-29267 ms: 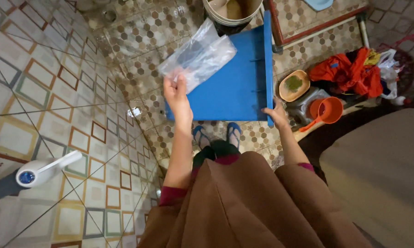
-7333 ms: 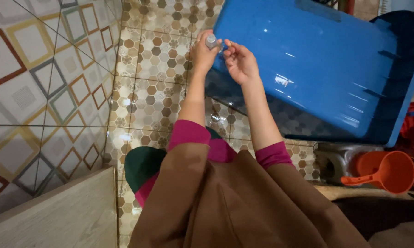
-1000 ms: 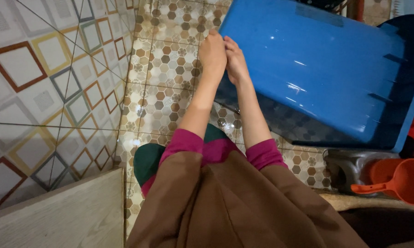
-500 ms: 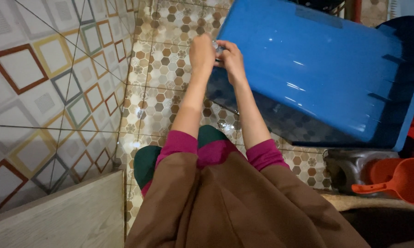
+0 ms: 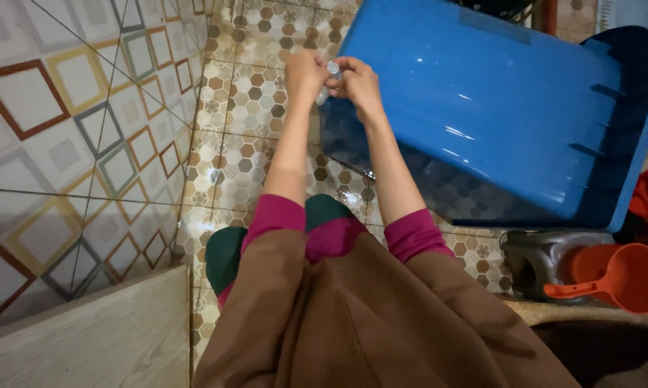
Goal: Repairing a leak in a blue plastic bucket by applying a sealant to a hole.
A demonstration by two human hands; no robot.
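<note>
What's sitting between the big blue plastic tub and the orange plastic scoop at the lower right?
In the head view, a dark grey plastic jug lies on the floor between the blue plastic tub and the orange plastic scoop.

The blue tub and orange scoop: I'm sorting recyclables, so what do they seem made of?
The blue tub looks like glossy moulded plastic: sharp light glints, ribbed rim. The orange scoop seems matte plastic, cup and handle moulded in one piece. Neither can be confirmed by look alone.

Your hands point(image 5: 334, 77) meet at 12 o'clock over the tub's point(image 5: 496, 108) left edge; scoop point(image 5: 618, 279) at 4, panel point(image 5: 86, 338) at 8.
</note>
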